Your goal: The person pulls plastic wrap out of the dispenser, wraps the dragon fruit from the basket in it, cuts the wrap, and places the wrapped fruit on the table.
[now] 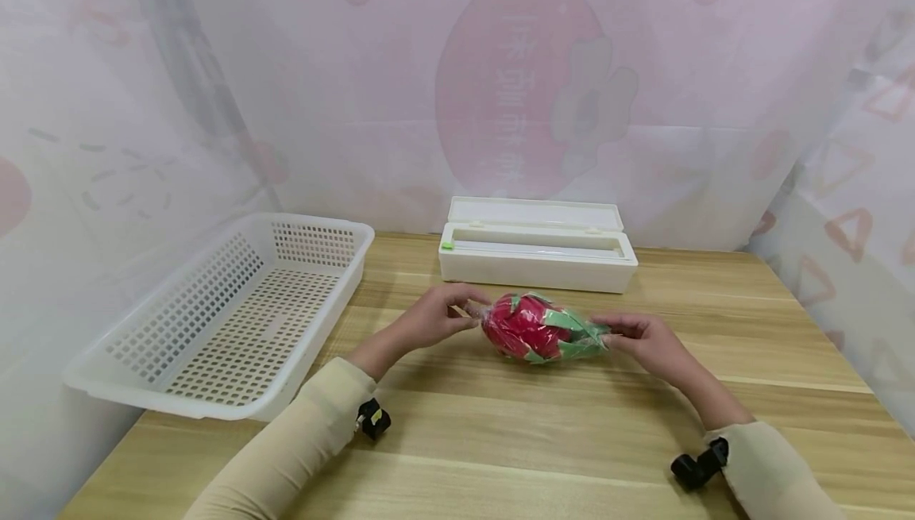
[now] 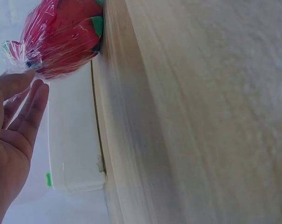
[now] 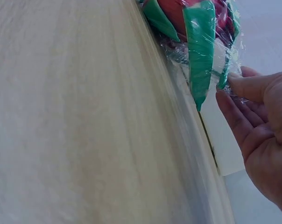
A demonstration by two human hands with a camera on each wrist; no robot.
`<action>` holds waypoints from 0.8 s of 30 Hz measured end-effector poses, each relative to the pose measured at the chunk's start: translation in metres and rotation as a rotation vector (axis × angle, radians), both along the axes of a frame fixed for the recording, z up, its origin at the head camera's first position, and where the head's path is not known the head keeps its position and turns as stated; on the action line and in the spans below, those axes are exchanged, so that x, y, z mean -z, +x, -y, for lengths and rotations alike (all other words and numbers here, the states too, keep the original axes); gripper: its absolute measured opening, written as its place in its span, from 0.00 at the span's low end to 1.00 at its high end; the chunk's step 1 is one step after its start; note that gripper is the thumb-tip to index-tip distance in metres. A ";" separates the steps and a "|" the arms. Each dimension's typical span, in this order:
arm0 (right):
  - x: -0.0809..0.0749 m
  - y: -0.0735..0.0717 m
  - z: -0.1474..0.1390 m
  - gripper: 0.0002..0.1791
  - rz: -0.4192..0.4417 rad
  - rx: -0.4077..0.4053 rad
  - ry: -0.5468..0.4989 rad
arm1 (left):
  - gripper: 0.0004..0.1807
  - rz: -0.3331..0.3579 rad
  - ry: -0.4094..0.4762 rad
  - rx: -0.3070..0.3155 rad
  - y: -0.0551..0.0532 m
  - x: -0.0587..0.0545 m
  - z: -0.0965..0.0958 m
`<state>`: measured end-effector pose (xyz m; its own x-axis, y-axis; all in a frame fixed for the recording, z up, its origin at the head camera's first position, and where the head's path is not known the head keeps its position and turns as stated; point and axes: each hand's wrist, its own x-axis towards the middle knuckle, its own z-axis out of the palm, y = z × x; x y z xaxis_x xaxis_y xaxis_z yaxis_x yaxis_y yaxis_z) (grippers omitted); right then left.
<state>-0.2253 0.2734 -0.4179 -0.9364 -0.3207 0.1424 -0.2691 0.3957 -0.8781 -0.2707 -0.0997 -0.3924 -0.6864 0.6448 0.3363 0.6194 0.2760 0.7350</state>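
A red dragon fruit [image 1: 529,325] with green leaf tips lies across the middle of the table, wrapped in clear plastic film [image 3: 220,60]. At its left end my left hand [image 1: 438,315] pinches the gathered film between thumb and fingers. The left wrist view shows that bunched film [image 2: 19,58] at the thumb tip. My right hand [image 1: 646,343] pinches the film and a green leaf tip at the opposite end. Behind the fruit stands a white cling film box [image 1: 536,270], its lid [image 1: 536,213] raised and a roll inside.
A white perforated plastic basket [image 1: 314,353] stands at the left of the wooden table [image 1: 543,456]. Printed cloth walls [image 1: 343,67] close in the back and both sides. Small black cameras sit at both wrists.
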 end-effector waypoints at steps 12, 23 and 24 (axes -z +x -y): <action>0.001 -0.002 0.005 0.14 -0.008 0.143 0.085 | 0.07 0.025 0.061 -0.086 0.000 0.002 -0.005; -0.003 -0.005 0.009 0.16 0.035 0.185 0.096 | 0.05 0.118 0.090 -0.092 -0.002 0.004 -0.004; -0.004 -0.006 0.009 0.16 0.035 0.190 0.106 | 0.05 0.126 0.095 -0.088 -0.003 0.004 -0.004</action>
